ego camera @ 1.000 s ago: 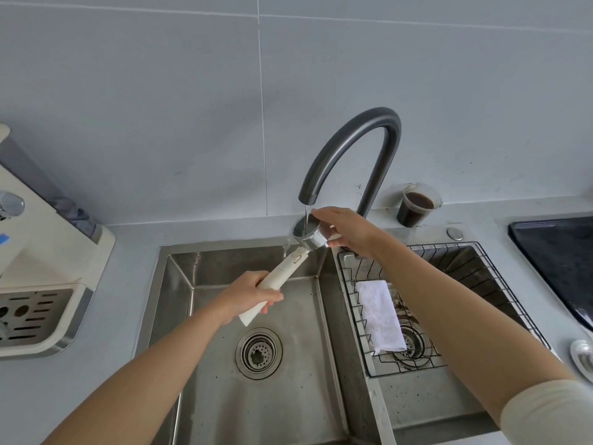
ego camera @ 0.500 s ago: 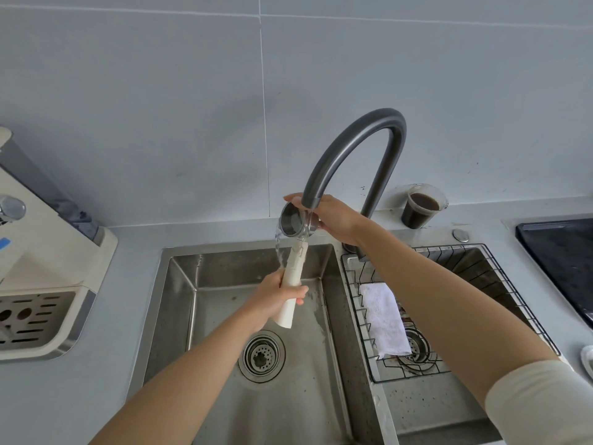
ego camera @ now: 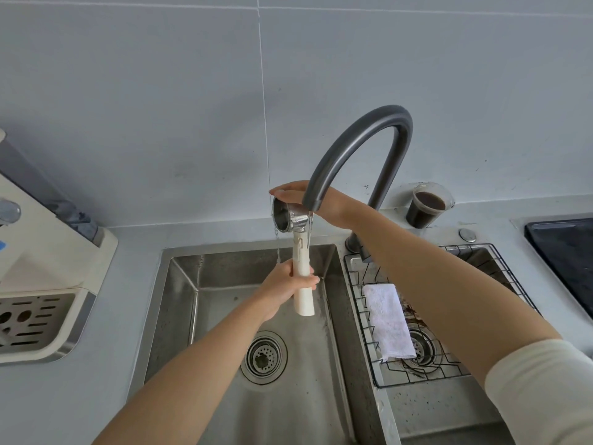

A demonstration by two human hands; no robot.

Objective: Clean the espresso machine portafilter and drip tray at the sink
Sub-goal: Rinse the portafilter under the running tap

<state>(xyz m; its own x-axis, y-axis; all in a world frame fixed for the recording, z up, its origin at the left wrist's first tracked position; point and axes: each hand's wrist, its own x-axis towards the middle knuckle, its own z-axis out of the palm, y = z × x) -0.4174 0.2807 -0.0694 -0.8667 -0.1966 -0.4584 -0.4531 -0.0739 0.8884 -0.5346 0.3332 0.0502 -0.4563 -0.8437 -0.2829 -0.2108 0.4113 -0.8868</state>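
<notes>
The portafilter [ego camera: 296, 234] has a steel basket head and a cream handle. It stands nearly upright under the grey tap's spout [ego camera: 313, 203], basket opening turned to the left. Water runs off it into the left sink basin [ego camera: 224, 316]. My left hand [ego camera: 282, 289] grips the handle at mid-length. My right hand [ego camera: 298, 197] rests over the top of the steel head, fingers curved across it; the spout hides part of that hand. The drip tray [ego camera: 35, 322] sits in the cream espresso machine at the left edge.
A wire rack [ego camera: 449, 374] sits in the right basin with a white cloth [ego camera: 386, 319] on it. A plastic cup of dark liquid [ego camera: 426, 205] stands behind the tap. A black hob [ego camera: 564, 252] lies at far right. The drain strainer [ego camera: 263, 357] is in the left basin.
The portafilter has swung from a slant to nearly upright, its basket now turned sideways to the left. My left hand has shifted right with the handle, and my right hand has risen onto the head.
</notes>
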